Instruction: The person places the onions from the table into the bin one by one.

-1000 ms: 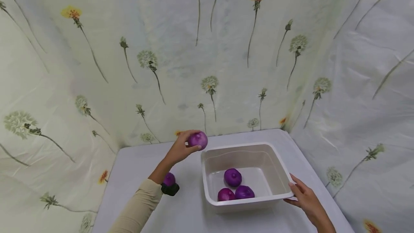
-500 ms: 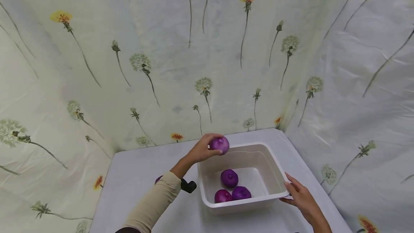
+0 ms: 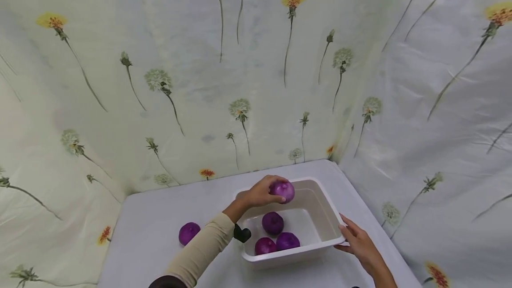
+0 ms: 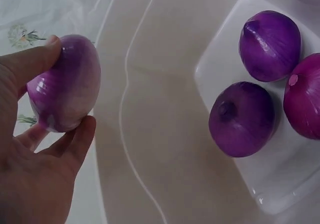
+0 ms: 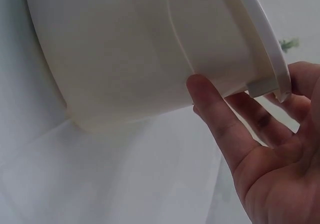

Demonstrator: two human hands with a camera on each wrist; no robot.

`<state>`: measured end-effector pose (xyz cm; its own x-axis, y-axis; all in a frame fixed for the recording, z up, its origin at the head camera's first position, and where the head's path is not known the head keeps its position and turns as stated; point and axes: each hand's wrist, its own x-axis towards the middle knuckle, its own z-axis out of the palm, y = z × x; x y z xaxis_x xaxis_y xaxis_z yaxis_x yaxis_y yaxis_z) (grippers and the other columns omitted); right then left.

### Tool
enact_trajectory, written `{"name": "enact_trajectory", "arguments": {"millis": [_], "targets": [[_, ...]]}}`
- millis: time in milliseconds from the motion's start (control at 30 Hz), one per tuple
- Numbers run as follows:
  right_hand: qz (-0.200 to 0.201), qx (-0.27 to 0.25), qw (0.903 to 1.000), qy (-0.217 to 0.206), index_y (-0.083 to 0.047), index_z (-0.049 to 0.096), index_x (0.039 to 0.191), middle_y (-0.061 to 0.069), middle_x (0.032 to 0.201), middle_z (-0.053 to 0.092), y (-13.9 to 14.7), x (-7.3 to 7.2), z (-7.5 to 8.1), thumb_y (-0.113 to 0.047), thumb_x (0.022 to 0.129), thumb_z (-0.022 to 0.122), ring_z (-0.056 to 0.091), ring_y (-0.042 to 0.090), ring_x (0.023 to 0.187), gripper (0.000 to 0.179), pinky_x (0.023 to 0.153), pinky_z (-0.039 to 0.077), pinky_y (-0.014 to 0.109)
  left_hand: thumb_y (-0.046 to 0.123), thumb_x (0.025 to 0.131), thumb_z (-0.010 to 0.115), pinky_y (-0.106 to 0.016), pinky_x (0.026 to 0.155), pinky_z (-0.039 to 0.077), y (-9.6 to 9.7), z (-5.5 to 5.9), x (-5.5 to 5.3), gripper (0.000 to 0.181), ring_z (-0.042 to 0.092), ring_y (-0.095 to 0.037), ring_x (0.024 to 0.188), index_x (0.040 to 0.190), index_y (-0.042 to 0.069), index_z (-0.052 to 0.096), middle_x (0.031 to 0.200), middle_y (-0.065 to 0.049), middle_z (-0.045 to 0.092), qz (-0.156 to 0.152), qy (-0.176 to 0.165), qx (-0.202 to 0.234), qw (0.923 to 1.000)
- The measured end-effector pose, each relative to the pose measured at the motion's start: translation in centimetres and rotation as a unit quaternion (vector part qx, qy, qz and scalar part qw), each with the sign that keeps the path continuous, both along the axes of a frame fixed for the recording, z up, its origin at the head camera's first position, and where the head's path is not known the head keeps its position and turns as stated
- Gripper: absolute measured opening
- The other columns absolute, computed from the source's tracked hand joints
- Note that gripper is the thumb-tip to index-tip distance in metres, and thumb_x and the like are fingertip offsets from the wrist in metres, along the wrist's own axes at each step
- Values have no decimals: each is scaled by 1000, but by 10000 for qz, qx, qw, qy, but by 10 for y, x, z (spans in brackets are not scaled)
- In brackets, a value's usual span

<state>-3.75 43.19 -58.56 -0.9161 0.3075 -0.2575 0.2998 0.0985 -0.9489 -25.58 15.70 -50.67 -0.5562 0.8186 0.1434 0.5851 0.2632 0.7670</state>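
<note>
My left hand [image 3: 260,194] holds a purple onion [image 3: 283,191] between thumb and fingertips, above the far left part of a white plastic tub [image 3: 306,226]. In the left wrist view this onion [image 4: 70,84] has a glossy skin, paler on one side. Three more purple onions lie together on the tub's floor, one of them [image 3: 273,223] behind the other two. My right hand [image 3: 360,243] grips the tub's rim at the near right corner. The right wrist view shows its fingers [image 5: 217,116] under the rim, against the outer wall, with the thumb over the top.
Another purple onion [image 3: 189,233] lies on the white-covered table [image 3: 156,217], left of the tub and beside the left sleeve [image 3: 208,246]. A black wrist camera [image 3: 242,233] overlaps the tub's left side. Flower-printed sheeting [image 3: 180,101] hangs behind the table and on both sides.
My left hand has carried the onion rightward from beside the tub to over it, and slightly lower. The right hand keeps its grip on the rim. The head view has shifted a little.
</note>
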Motion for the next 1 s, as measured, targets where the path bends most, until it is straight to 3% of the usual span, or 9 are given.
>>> {"name": "enact_trajectory", "arguments": {"millis": [167,467,633,733,1000], "targets": [[-26,-85,9999,56,-11,32,156,32,148,42,0,-1,-2,-31,105,51,66,32,110,58,81,61,42,19,86,80,-24,88,52,9,-10,1,54,51,-24,124,135,17,58,137,-11,53,-3,-159,-114,9998],[-51,6,10000,-31,-11,32,156,32,151,39,2,0,0,-29,106,50,65,33,111,57,81,61,44,16,85,80,-28,95,50,25,-25,0,55,53,-27,121,135,9,58,132,-14,59,-288,-43,-144,9995],[-58,34,10000,-37,-12,33,156,31,152,39,1,-1,0,-30,105,52,65,32,111,57,81,61,44,24,83,82,-30,92,49,29,-37,2,55,51,-23,118,133,20,60,130,-13,56,-50,119,-475,9988],[-73,36,10000,-57,-12,33,156,31,152,39,1,-1,0,-30,105,52,65,32,110,58,81,61,43,27,83,82,-30,92,50,32,-44,4,56,53,-22,118,134,23,59,132,-13,52,-57,181,-667,9976],[-134,67,9998,-106,-12,33,156,32,151,40,1,0,-1,-30,105,52,66,32,109,58,80,61,44,25,84,81,-33,93,50,38,-54,9,57,56,-25,116,135,17,59,136,-13,51,-31,193,-859,9961]]}}
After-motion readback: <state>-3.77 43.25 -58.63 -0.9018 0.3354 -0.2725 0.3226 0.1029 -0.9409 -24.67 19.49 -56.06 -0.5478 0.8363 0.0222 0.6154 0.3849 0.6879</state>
